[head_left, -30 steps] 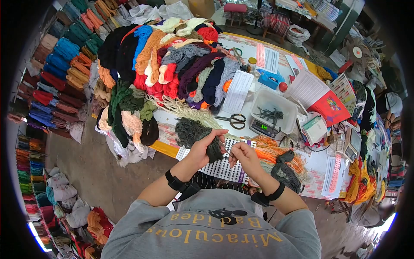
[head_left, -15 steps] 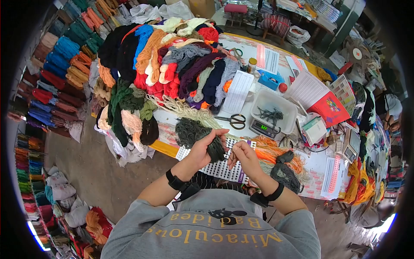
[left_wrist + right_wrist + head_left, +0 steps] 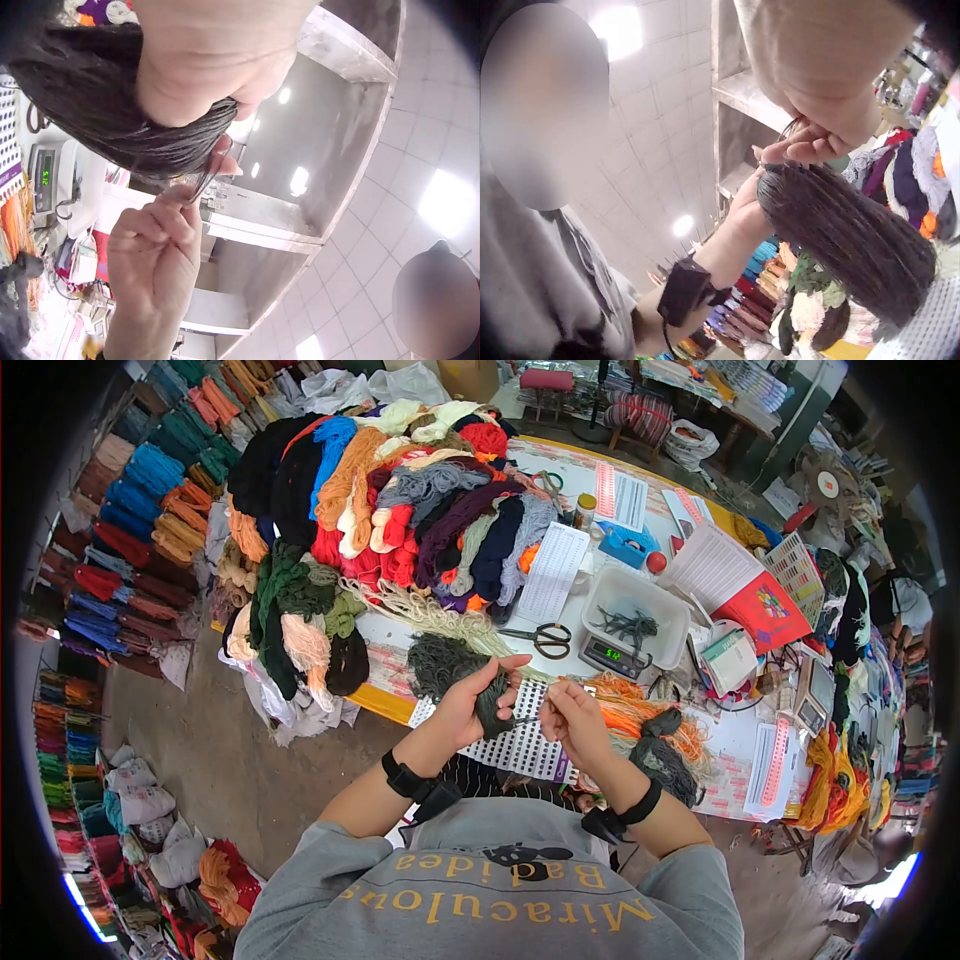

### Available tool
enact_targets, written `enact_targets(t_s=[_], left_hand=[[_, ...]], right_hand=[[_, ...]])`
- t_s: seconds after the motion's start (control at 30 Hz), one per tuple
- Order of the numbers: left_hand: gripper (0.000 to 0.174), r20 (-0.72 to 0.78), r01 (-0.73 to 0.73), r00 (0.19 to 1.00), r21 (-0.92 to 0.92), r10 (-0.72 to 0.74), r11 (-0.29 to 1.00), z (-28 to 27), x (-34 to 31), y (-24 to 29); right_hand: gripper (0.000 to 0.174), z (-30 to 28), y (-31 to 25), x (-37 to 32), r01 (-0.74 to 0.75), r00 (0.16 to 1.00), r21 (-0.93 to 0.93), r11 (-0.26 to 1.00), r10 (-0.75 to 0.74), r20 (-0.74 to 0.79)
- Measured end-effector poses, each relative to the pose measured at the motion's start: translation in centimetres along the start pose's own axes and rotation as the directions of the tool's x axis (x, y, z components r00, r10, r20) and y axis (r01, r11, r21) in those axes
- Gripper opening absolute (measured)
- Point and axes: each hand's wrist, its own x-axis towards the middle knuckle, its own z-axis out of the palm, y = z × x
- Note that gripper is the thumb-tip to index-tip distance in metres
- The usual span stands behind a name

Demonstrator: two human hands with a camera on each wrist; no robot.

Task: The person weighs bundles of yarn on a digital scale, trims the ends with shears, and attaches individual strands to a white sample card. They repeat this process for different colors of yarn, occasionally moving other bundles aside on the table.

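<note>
My left hand (image 3: 468,708) grips a thick dark grey-green skein of yarn (image 3: 447,666) near its lower end, thumb across the strands. The skein's far part spreads toward the table's front edge. Close on the right, my right hand (image 3: 577,722) pinches a few thin strands between thumb and fingertips. In the left wrist view those dark strands (image 3: 204,176) run from the skein's looped end to the right fingertips. The right wrist view shows the skein (image 3: 847,232) hanging over a dotted white sheet, which is the sheet (image 3: 530,752) beneath both hands.
Black-handled scissors (image 3: 550,641) lie beyond the hands. A clear tub (image 3: 672,645) with dark yarn bits sits on a digital scale (image 3: 612,656). Orange yarn (image 3: 625,712) and a dark grey bundle (image 3: 660,760) lie to the right. Piled colourful skeins (image 3: 385,560) cover the table's left.
My right hand has moved slightly right and up, away from the skein, with strands pinched. The left hand and skein stay nearly in place. The scale's reading has dropped.
</note>
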Motion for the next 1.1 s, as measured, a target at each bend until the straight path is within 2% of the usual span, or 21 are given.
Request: enact_targets(t_s=[0.07, 0.1, 0.13, 0.17, 0.23, 0.3, 0.37, 0.43, 0.47, 0.53, 0.57, 0.63, 0.7, 0.77, 0.8, 0.87, 0.93, 0.97, 1.0, 1.07, 1.1], left_hand=[[0.042, -0.031, 0.032, 0.999, 0.005, -0.032, 0.999, 0.0, -0.1, 0.4], [0.041, -0.037, 0.047, 0.998, 0.153, -0.042, 0.987, -0.2, -0.3, 0.8], [0.040, -0.044, 0.062, 0.998, 0.297, -0.052, 0.953, -0.3, -0.5, 1.2], [0.040, -0.043, 0.061, 0.998, 0.295, -0.051, 0.953, -0.9, -0.8, 1.5], [0.034, 0.008, 0.260, 0.956, 0.439, -0.293, 0.860, -3.1, -1.4, 2.4], [0.029, -0.067, 0.279, 0.960, 0.345, -0.272, 0.896, -5.4, -1.9, 3.0], [0.026, -0.142, 0.287, 0.956, 0.248, -0.258, 0.925, -8.7, -2.2, 4.0], [0.023, -0.181, 0.151, 0.966, -0.177, -0.183, 0.973, -13.4, -2.6, 5.1], [0.023, -0.181, 0.150, 0.966, -0.178, -0.183, 0.972, -16.2, -3.1, 5.6], [0.021, -0.429, -0.095, 0.902, -0.309, -0.050, 0.946, -21.5, -4.0, 6.1], [0.021, -0.426, -0.093, 0.903, -0.312, -0.051, 0.946, -22.9, -4.5, 6.4], [0.020, -0.685, -0.296, 0.728, -0.300, 0.011, 0.907, -24.8, -5.3, 6.9], [0.020, -0.684, -0.334, 0.728, -0.294, 0.046, 0.896, -25.6, -6.0, 7.2], [0.021, -0.639, -0.359, 0.761, -0.270, 0.112, 0.894, -24.4, -6.2, 7.3], [0.021, -0.641, -0.360, 0.760, -0.272, 0.111, 0.892, -23.2, -6.2, 7.4], [0.023, -0.453, -0.331, 0.869, -0.234, 0.199, 0.914, -20.6, -6.1, 7.5], [0.026, -0.375, -0.322, 0.901, -0.237, 0.219, 0.917, -17.9, -5.9, 7.6], [0.029, -0.291, -0.307, 0.928, -0.238, 0.234, 0.921, -16.8, -5.8, 7.6], [0.029, -0.295, -0.308, 0.926, -0.235, 0.234, 0.922, -15.8, -5.7, 7.6], [0.038, -0.072, -0.241, 0.971, -0.296, 0.230, 0.924, -14.1, -5.5, 7.6], [0.038, -0.076, -0.240, 0.971, -0.292, 0.227, 0.926, -13.1, -5.3, 7.6]], right_hand=[[0.017, -0.9, -0.4, 0.2, -0.230, 0.942, -0.024, 0.973, 0.229, 0.247], [0.017, -1.2, -0.5, 0.2, -0.230, 0.942, -0.025, 0.973, 0.229, 0.246], [0.017, -0.8, -1.3, 0.0, -0.108, 0.954, -0.241, 0.964, 0.169, 0.249], [0.017, -0.4, -2.2, -0.1, 0.019, 0.958, -0.444, 0.896, 0.111, 0.265], [0.016, -0.7, -4.9, 0.8, 0.186, 0.973, -0.354, 0.917, -0.120, 0.200], [0.015, -1.9, -8.2, 2.2, 0.349, 0.937, -0.219, 0.911, -0.331, 0.114], [0.015, -2.5, -12.4, 2.4, 0.451, 0.891, -0.181, 0.874, -0.451, 0.041], [0.014, -2.7, -16.2, 2.5, 0.585, 0.804, -0.143, 0.799, -0.594, -0.029], [0.014, -3.3, -17.9, 2.8, 0.648, 0.756, -0.139, 0.749, -0.654, -0.002], [0.014, -4.2, -21.0, 3.1, 0.736, 0.669, -0.162, 0.658, -0.743, 0.021], [0.013, -4.7, -22.4, 3.1, 0.767, 0.633, -0.167, 0.619, -0.773, 0.043], [0.013, -5.2, -24.7, 2.8, 0.822, 0.560, -0.172, 0.544, -0.826, 0.063], [0.012, -5.5, -26.2, 2.3, 0.843, 0.523, -0.189, 0.503, -0.850, 0.069], [0.012, -6.0, -27.1, 1.8, 0.868, 0.419, -0.311, 0.388, -0.907, 0.040], [0.012, -6.6, -27.3, 1.7, 0.867, 0.422, -0.311, 0.390, -0.906, 0.042], [0.012, -8.2, -27.2, 1.8, 0.828, 0.411, -0.396, 0.397, -0.910, -0.053], [0.013, -10.9, -26.4, 2.5, 0.812, 0.404, -0.433, 0.392, -0.912, -0.069], [0.014, -12.4, -25.7, 3.1, 0.742, 0.394, -0.576, 0.344, -0.918, -0.040], [0.015, -13.9, -24.9, 3.8, 0.652, 0.389, -0.703, 0.283, -0.921, -0.010], [0.017, -17.1, -22.4, 6.0, 0.553, 0.432, -0.771, 0.316, -0.900, -0.059], [0.016, -19.0, -20.5, 7.3, 0.487, 0.506, -0.816, 0.313, -0.862, -0.029]])
